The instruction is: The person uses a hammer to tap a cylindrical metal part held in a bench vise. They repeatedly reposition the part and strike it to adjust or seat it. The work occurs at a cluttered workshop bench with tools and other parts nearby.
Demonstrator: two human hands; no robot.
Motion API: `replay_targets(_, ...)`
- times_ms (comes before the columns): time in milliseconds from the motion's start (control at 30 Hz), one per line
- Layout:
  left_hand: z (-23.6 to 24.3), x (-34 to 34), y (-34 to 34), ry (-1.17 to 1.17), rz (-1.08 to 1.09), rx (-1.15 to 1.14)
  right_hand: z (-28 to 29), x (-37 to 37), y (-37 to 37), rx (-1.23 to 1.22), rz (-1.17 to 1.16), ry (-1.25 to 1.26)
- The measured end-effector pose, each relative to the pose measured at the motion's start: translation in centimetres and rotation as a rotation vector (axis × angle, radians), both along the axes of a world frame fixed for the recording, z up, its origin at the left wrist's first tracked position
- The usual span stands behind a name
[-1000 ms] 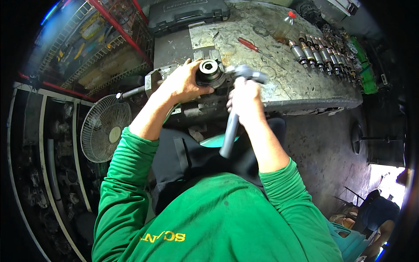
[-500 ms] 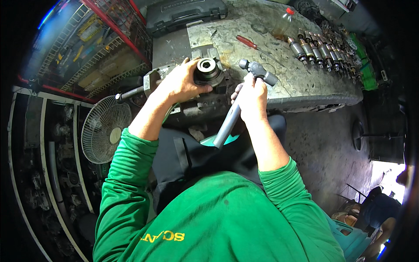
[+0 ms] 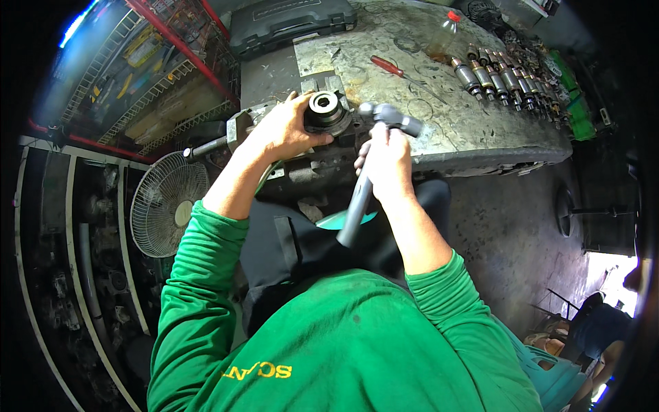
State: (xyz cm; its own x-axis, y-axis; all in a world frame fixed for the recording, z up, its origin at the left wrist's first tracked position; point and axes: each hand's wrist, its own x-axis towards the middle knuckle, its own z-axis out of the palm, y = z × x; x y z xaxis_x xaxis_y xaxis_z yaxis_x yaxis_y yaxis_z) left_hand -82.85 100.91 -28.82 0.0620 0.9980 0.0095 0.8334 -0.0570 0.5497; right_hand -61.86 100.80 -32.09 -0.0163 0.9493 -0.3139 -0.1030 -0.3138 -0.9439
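My left hand (image 3: 288, 130) curves around the left side of a round metal part (image 3: 325, 108) with a ring-shaped top and a hole in its centre. That part sits on top of a bench vise (image 3: 239, 129) at the near edge of the workbench, and what lies under it is hidden. A ball-peen hammer (image 3: 355, 209) is gripped in my right hand (image 3: 389, 165), close below its head. Its head is just right of the round part and apart from it, slightly blurred. The grey handle slants down toward my lap.
On the workbench (image 3: 473, 134) lie a red-handled screwdriver (image 3: 387, 65), several cylindrical metal parts (image 3: 504, 82) and a bottle with a red cap (image 3: 446, 36). A black tool case (image 3: 295, 20) is at the back. A fan (image 3: 168, 206) stands left, below a red-framed rack (image 3: 171, 34).
My right hand and the hammer have moved left, bringing the hammer head closer to the round metal part. My left hand stays around the part.
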Motion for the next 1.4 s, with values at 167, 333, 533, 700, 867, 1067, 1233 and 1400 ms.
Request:
replay_targets(167, -0.1, 0.0, 0.1, 0.001, -0.047, 0.034, -0.7, -0.6, -0.5, -0.017, 0.255, -0.126)
replay_targets(333, 0.1, 0.0, -0.1, -0.052, -0.047, -0.004, -2.3, -0.5, -0.9, 0.042, -0.136, 0.190)
replay_targets(533, 0.2, 0.1, -0.1, -0.051, -0.025, -0.013, -0.2, 0.9, -1.2, -0.062, 0.220, 0.018)
replay_targets(700, -0.1, -0.2, 0.3, -0.090, -0.060, -0.014, 5.8, 9.3, 0.5, 0.275, 0.283, 0.272)
replay_targets(867, -0.1, 0.0, 0.0, -0.097, -0.031, -0.023, 4.0, 10.4, 3.0, 0.588, -0.089, 0.203)
replay_targets(1067, 0.5, 0.1, -0.4, -0.110, 0.014, -0.106, -2.1, 9.3, 1.8, 0.050, -0.016, -0.213)
replay_targets(1233, 0.5, 0.0, 0.0, -0.057, -0.016, -0.106, -1.1, 9.2, 6.3, 0.434, 0.140, -0.853)
replay_targets(1400, -0.1, -0.4, 0.0, -0.049, -0.070, -0.028, -3.6, 8.5, 10.2, 0.577, 0.442, -1.404)
